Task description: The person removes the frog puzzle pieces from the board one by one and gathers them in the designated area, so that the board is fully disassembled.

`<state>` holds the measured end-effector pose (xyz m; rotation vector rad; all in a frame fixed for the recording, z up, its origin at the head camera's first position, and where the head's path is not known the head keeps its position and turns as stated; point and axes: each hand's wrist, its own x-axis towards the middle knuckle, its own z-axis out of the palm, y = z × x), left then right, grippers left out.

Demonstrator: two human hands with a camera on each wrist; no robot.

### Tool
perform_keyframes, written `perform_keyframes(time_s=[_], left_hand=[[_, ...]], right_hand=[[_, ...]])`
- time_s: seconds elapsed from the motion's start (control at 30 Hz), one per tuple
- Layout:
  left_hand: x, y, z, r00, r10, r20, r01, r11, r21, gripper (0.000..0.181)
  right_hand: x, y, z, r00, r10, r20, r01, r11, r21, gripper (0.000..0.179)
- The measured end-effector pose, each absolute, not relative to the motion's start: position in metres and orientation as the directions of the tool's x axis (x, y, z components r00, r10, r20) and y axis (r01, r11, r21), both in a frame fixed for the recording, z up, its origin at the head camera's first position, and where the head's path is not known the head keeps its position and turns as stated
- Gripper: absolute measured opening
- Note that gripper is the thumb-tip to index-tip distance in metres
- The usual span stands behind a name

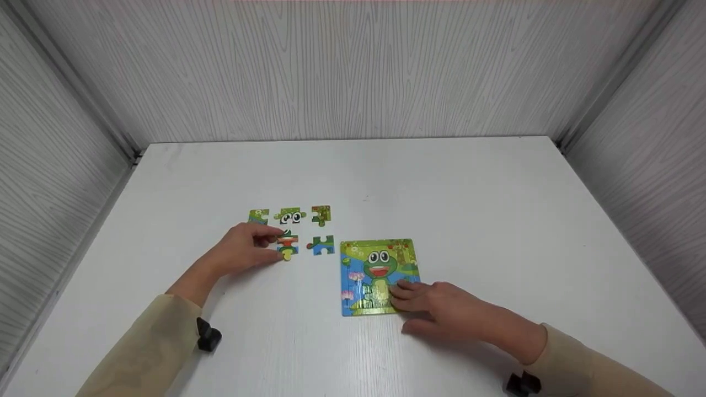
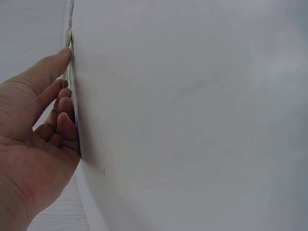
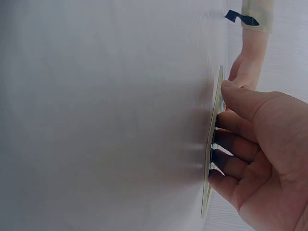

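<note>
Head view: a white table [image 1: 480, 209] spans the middle and lower frame, bearing a frog puzzle [image 1: 375, 275] that lies flat just below and right of centre. The right hand [image 1: 449, 309], at the lower right, reaches over the puzzle's lower right part—its fingers lightly bent, resting on the printed face and gripping nothing, the thumb beside the lower edge. The left hand [image 1: 242, 248], left of centre, is nearly closed: thumb and forefinger pinch the frog-mouth piece [image 1: 287, 241] at its upper and lower edges. Whether the yellow part below the mouth is a separate piece cannot be told. Around it lie the eyes piece [image 1: 290, 215] above, a green piece [image 1: 258, 215] to the upper left, a red-flecked piece [image 1: 322, 215] to the upper right and a blue-and-green piece [image 1: 322, 245] to the right. The step in hand appears to be this edge pinch; it is probably best done with light, even pressure, the piece moved level and vertically—a tilt could catch a neighbour's knob—while the right fingers steady the puzzle without sliding it.
</note>
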<state>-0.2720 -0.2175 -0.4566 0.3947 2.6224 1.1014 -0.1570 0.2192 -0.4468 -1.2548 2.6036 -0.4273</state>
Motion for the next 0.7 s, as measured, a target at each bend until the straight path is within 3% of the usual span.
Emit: perform_keyframes(time_s=[0.7], left_hand=[[-0.2736, -0.2186, -0.4572, -0.919, 0.366, -0.149, 0.151, 0.674, 0.723, 0.055]], right_hand=[[-0.1567, 0.2166, -0.4454, -0.614, -0.782, -0.101, -0.711, 0.605, -0.359, 0.054]])
